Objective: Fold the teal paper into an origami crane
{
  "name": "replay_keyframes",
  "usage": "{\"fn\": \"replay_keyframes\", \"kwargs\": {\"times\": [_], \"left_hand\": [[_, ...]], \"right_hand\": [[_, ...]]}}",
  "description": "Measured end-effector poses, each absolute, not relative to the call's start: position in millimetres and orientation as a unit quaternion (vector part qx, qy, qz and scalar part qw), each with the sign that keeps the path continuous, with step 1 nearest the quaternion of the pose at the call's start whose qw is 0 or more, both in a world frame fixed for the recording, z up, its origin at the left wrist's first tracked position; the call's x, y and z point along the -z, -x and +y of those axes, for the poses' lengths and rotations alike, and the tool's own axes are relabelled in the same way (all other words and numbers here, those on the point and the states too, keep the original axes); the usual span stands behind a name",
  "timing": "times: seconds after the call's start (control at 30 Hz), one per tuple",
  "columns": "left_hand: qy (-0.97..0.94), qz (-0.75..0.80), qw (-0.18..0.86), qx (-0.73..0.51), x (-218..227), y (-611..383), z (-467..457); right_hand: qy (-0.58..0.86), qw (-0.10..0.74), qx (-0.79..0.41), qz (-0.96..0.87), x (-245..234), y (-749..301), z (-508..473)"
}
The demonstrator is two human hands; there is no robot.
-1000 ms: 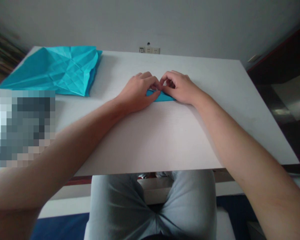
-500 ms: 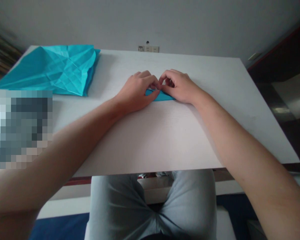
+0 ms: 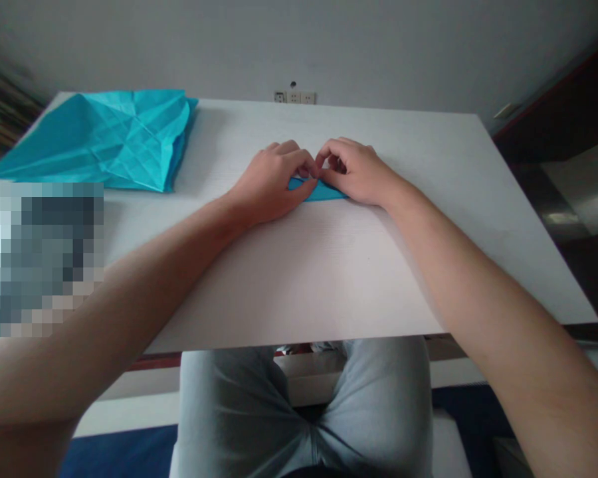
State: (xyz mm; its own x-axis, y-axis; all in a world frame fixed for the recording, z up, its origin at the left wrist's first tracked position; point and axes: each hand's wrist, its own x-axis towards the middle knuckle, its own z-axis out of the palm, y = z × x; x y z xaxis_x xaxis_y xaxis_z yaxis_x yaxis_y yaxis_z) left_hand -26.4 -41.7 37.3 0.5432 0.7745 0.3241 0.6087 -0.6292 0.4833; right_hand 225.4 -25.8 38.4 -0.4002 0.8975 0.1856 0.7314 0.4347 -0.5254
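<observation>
A small folded piece of blue paper (image 3: 323, 192) lies on the white table (image 3: 299, 279), partly covered by both hands. My left hand (image 3: 282, 176) is closed on its left side, thumb along the top of the paper. From the right, my right hand (image 3: 356, 169) pinches at the paper's upper edge, its fingers curled. The fingertips of the two hands meet over the middle of the piece. How the folds run under the fingers is hidden.
A large creased sheet of turquoise paper (image 3: 124, 139) rests at the table's far left. Below it, a pixelated patch hides what is there. Wall sockets (image 3: 295, 97) sit behind the table's back edge. My legs (image 3: 229, 405) are below the front edge.
</observation>
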Motion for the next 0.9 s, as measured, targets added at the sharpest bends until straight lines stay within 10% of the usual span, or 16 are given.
{"fn": "replay_keyframes", "kwargs": {"times": [0.9], "left_hand": [[-0.865,0.395,0.155,-0.269,-32.8,25.5,-38.8]], "right_hand": [[0.480,0.239,-0.178,-0.825,-29.8,-229.7,-18.9]]}}
